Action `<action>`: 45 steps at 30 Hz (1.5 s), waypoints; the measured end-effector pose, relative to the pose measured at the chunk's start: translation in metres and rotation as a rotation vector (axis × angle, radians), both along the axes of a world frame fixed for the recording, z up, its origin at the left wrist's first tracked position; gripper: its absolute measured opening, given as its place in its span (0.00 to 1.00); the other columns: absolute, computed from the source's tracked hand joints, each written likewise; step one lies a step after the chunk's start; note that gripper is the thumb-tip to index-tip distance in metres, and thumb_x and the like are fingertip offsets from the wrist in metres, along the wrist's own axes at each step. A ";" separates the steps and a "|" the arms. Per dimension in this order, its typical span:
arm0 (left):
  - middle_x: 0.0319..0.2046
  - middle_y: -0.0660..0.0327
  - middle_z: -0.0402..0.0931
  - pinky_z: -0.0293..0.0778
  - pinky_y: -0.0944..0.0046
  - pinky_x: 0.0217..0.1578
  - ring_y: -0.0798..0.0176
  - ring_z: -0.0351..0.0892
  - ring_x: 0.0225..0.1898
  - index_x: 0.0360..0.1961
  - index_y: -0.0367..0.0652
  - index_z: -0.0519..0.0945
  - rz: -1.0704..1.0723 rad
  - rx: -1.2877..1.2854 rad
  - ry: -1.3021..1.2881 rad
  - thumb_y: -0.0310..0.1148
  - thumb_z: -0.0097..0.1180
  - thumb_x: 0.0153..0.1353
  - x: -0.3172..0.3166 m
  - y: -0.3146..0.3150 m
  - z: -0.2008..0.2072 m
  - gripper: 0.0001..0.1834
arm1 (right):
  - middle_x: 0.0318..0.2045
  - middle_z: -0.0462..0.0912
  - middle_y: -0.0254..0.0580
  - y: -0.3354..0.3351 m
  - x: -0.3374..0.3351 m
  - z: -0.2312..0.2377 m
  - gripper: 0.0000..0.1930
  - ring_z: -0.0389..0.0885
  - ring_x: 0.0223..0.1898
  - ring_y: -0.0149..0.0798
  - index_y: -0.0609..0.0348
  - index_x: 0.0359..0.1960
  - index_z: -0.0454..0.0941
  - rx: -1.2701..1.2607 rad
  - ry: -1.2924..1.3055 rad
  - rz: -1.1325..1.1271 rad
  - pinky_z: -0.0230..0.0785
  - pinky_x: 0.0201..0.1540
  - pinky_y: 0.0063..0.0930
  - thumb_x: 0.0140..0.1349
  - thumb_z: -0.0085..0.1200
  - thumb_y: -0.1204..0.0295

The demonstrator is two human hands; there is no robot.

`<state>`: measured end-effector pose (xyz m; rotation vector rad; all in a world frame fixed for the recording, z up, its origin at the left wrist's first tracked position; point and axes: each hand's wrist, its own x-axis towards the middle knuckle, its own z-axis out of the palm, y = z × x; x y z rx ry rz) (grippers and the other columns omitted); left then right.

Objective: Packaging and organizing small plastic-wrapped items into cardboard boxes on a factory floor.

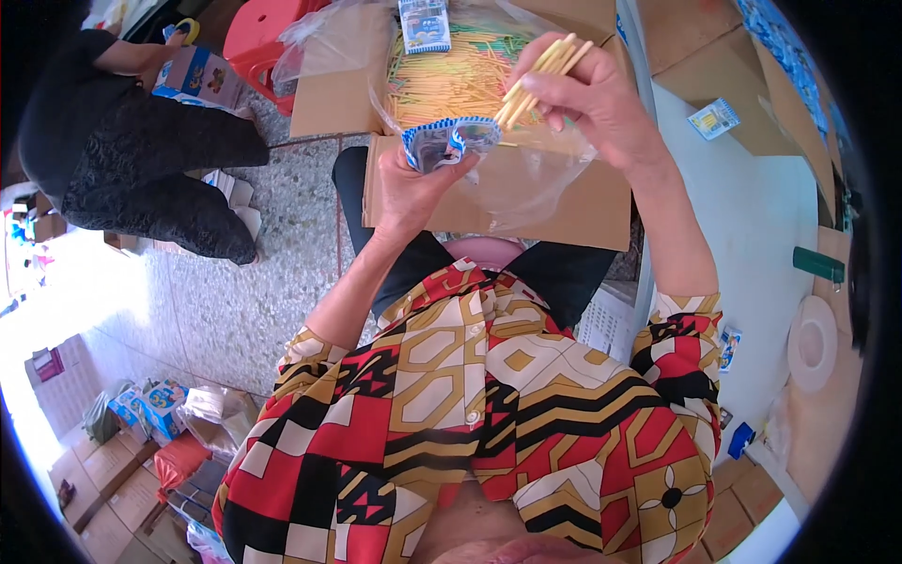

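My left hand (411, 193) is closed around a small blue-and-white packet (451, 143), whose mouth gapes upward. Pinched in my right hand (601, 103) is a bundle of thin pale-yellow sticks (545, 83), its lower ends close to the packet's right edge. Behind both hands stands an open cardboard box (498, 209) lined with clear plastic. Many loose thin sticks (451, 83), mostly yellow and orange with some green, fill it. On the box's far side lies another blue-and-white packet (425, 26).
At the left, another person (122, 160) bends over a blue box (199, 75). A red plastic stool (268, 42) stands beyond. To my right, a pale table (770, 216) bears a small packet (714, 119) and a white ring (813, 343). Cartons (122, 479) are stacked at the lower left.
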<state>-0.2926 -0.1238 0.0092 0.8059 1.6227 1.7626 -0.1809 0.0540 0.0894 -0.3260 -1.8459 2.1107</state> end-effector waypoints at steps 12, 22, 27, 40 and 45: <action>0.28 0.67 0.80 0.73 0.74 0.30 0.78 0.75 0.28 0.34 0.36 0.81 -0.065 -0.001 0.125 0.21 0.63 0.47 0.006 0.012 0.006 0.10 | 0.25 0.72 0.26 -0.015 0.005 -0.002 0.05 0.65 0.24 0.16 0.57 0.34 0.75 0.301 -0.059 0.037 0.59 0.25 0.12 0.57 0.55 0.72; 0.31 0.67 0.79 0.73 0.73 0.35 0.76 0.76 0.31 0.36 0.39 0.81 -0.127 0.062 -0.131 0.23 0.64 0.47 0.007 0.021 0.009 0.12 | 0.27 0.73 0.29 -0.019 0.005 0.015 0.08 0.67 0.27 0.20 0.57 0.38 0.75 0.740 -0.124 -0.050 0.63 0.31 0.15 0.59 0.52 0.70; 0.32 0.66 0.79 0.73 0.72 0.37 0.75 0.76 0.33 0.37 0.38 0.80 -0.134 0.074 -0.137 0.23 0.64 0.47 0.005 0.023 0.012 0.14 | 0.40 0.76 0.38 -0.012 0.002 -0.001 0.13 0.73 0.41 0.29 0.56 0.46 0.75 0.929 0.040 -0.092 0.66 0.44 0.23 0.63 0.46 0.65; 0.35 0.66 0.79 0.73 0.71 0.40 0.74 0.76 0.35 0.40 0.38 0.79 -0.200 0.145 -0.199 0.23 0.64 0.47 0.004 0.024 0.016 0.16 | 0.54 0.69 0.40 -0.005 -0.003 0.003 0.26 0.65 0.56 0.34 0.59 0.55 0.68 0.326 -0.009 0.079 0.53 0.60 0.27 0.68 0.28 0.55; 0.34 0.65 0.79 0.73 0.71 0.40 0.74 0.76 0.35 0.39 0.38 0.79 -0.205 0.163 -0.209 0.23 0.64 0.47 0.008 0.027 0.019 0.15 | 0.54 0.69 0.39 -0.011 -0.001 0.002 0.23 0.63 0.58 0.34 0.61 0.55 0.68 0.445 -0.028 0.079 0.51 0.61 0.27 0.68 0.32 0.58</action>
